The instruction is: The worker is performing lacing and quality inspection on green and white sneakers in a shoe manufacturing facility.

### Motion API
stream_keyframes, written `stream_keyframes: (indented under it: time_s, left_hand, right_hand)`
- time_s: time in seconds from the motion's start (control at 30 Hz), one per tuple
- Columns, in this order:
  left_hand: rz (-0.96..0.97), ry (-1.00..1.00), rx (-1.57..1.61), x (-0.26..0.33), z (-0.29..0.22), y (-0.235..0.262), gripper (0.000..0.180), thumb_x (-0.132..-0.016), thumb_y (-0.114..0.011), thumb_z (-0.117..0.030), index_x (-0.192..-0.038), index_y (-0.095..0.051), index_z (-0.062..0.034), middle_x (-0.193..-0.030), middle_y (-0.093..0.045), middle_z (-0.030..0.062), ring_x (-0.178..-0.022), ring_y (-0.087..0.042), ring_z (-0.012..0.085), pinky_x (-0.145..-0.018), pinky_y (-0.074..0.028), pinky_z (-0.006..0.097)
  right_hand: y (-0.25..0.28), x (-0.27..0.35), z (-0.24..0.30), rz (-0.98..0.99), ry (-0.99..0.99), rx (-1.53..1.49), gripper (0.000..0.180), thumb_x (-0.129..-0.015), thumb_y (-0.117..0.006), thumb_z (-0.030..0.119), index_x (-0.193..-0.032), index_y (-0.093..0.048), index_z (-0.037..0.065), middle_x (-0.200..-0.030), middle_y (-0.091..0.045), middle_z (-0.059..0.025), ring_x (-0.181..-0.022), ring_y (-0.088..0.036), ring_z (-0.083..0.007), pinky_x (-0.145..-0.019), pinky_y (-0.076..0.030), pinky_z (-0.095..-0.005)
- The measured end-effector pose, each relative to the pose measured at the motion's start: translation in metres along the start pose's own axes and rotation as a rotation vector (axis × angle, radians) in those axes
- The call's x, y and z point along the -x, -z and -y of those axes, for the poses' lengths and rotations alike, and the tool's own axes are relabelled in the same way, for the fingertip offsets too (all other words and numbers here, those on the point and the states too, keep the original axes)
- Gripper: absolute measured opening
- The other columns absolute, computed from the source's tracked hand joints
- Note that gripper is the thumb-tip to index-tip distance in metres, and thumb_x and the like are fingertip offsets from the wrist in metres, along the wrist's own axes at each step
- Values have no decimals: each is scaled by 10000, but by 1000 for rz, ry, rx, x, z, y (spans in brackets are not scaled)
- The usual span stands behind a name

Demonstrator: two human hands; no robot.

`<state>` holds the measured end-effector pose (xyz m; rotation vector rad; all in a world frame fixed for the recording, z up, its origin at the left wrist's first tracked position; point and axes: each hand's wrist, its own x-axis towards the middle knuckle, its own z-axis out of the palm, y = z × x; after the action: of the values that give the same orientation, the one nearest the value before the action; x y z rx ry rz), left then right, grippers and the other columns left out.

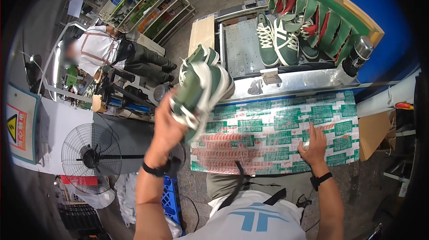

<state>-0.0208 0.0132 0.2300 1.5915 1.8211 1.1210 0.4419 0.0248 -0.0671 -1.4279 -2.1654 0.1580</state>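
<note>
We have green-and-white sneakers, too blurred to count, grasped in our left hand above the left end of the tape-covered surface, while our right hand is at its right side, fingers partly bent, and we cannot tell whether it holds anything. Just beyond, a metal tray carries more green-and-white sneakers before a green curtain with red slits, with a dark flask at its right. Farther left we see a fan and a person.
</note>
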Motion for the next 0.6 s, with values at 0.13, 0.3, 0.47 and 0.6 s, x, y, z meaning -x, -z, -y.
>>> stream_keyframes:
  time_s: [0.13, 0.3, 0.47, 0.6]
  left_hand:
    - [-101, -223, -289, -147, 33, 39, 768, -817, -903, 35, -1525, -607, 10, -1231, -786, 72, -1093, -714, 156, -992, -572, 320]
    - [-69, 51, -382, -336, 146, 42, 758, -758, -878, 5, -1481, -654, -14, -1101, -797, 68, -1013, -708, 167, -922, -558, 303]
    - [81, -62, -547, -434, 225, -21, 798, -748, -936, -68, -1500, -669, -69, -1175, -827, 107, -1060, -754, 213, -963, -571, 337]
    - [277, -67, -654, -463, 274, -9, 883, -786, -888, -48, -1607, -561, -64, -1332, -790, 224, -1284, -756, 347, -1088, -569, 412]
  right_hand:
    - [3, 0, -1, 24, -17, 1, 907, -831, -768, 276, -1619, -512, -94, -1229, -685, -192, -1103, -641, -380, -1013, -517, -514]
    - [-2, 1, -5, 11, 10, 10, 894, -827, -767, 284, -1602, -540, -98, -1195, -688, -185, -1038, -651, -374, -942, -543, -505]
    - [7, -4, 0, -14, -6, 67, 882, -795, -779, 299, -1564, -591, -92, -1201, -682, -208, -1007, -659, -378, -911, -559, -511]
    - [1, -10, -5, 8, -6, 34, 876, -792, -779, 299, -1556, -600, -90, -1204, -682, -210, -1015, -661, -379, -916, -555, -509]
